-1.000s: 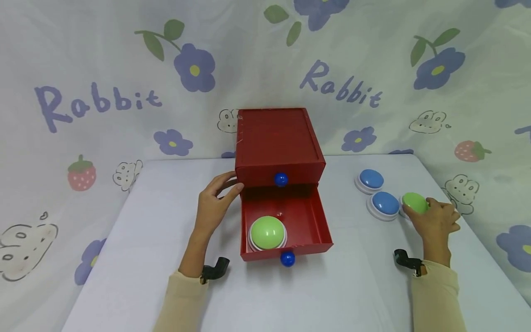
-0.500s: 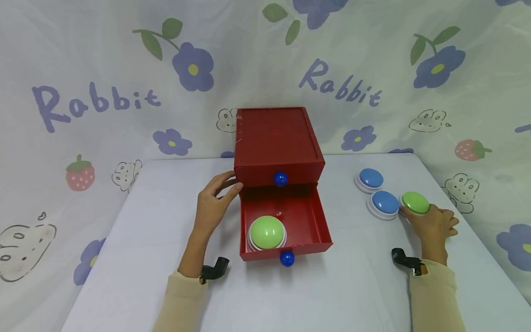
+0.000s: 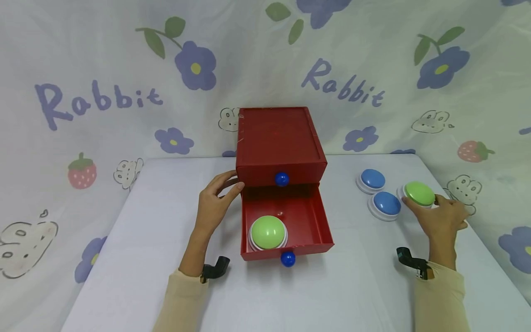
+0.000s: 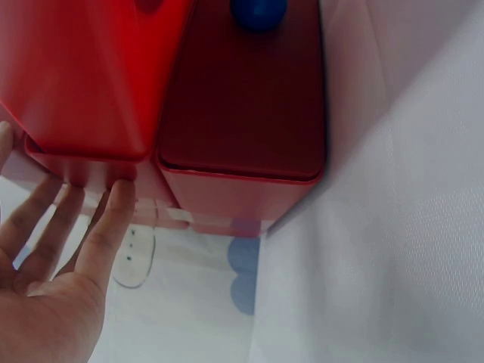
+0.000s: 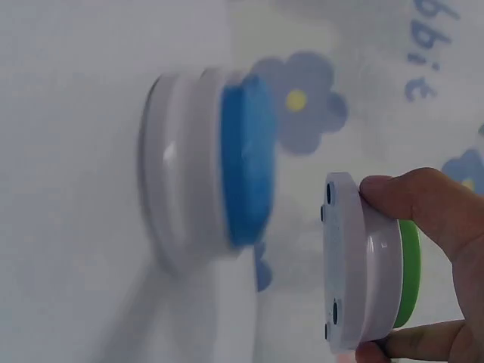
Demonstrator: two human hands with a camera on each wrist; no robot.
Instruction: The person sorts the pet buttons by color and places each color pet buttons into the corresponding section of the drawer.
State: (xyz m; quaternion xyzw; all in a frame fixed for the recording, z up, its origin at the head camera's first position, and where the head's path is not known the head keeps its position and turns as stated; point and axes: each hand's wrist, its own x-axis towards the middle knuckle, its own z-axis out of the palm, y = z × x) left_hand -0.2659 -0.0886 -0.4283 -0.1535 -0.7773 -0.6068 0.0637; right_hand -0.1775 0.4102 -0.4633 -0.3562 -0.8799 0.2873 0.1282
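Observation:
My right hand (image 3: pixel 441 219) grips a green push button (image 3: pixel 419 193) by its white base, thumb on one side and fingers on the other. In the right wrist view the underside of this button (image 5: pixel 344 265) shows, raised off the table. Two blue push buttons (image 3: pixel 387 203) (image 3: pixel 372 179) sit on the table to its left. My left hand (image 3: pixel 213 203) rests its extended fingers on the left side of a red drawer box (image 3: pixel 280 138). The box's lower drawer (image 3: pixel 304 221) is pulled out, with another green push button (image 3: pixel 268 232) in its front left corner.
Blue ball knobs (image 3: pixel 282 179) sit on the upper drawer front and on the lower drawer (image 3: pixel 288 259). A white cloth covers the table (image 3: pixel 352 286). Behind it hangs a patterned curtain (image 3: pixel 265 69), close to the box's back.
My right hand has lifted the green push button off the table, tilting it and shifting slightly right. My left hand and the drawer box have stayed put.

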